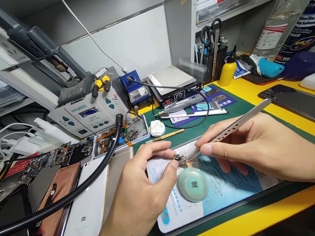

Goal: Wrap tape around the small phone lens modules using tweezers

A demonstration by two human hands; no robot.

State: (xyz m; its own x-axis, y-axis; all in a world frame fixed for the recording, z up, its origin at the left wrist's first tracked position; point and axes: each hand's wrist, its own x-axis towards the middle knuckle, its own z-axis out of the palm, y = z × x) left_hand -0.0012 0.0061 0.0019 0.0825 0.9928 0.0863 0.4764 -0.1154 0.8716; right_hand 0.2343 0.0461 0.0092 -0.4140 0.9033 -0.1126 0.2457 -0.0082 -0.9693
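Left hand: one, the left hand [147,195], reaching up from the bottom edge to the left of the green disc, back of the hand upward, thumb and index finger bent toward each other. They are almost closed, with the small dark part pinched between their tips.
Right hand: one, the right hand [254,147], coming in from the right of the disc, wrist low, fingers curled. Thumb and index finger are closed on the tweezers.
Green disc: one green disc [193,185], round, with a small dark square at its middle, lying on the printed pad [221,202].
Small part: one small dark part [178,157], just beyond the disc, at the left fingertips; its fine detail is too small to tell.
Tweezers: one pair of metal tweezers [240,121], slanting beyond and right of the disc, tips down near the part.
Phones: a white phone [84,209] and a copper-coloured phone [54,201] left of the disc; a dark phone [304,106] well to its right.
Brush: one white-handled brush [200,113], beyond the disc.
Bottle: one yellow bottle [227,72], farther beyond and right of the disc.
Station: one grey station [93,113], beyond and left of the disc.
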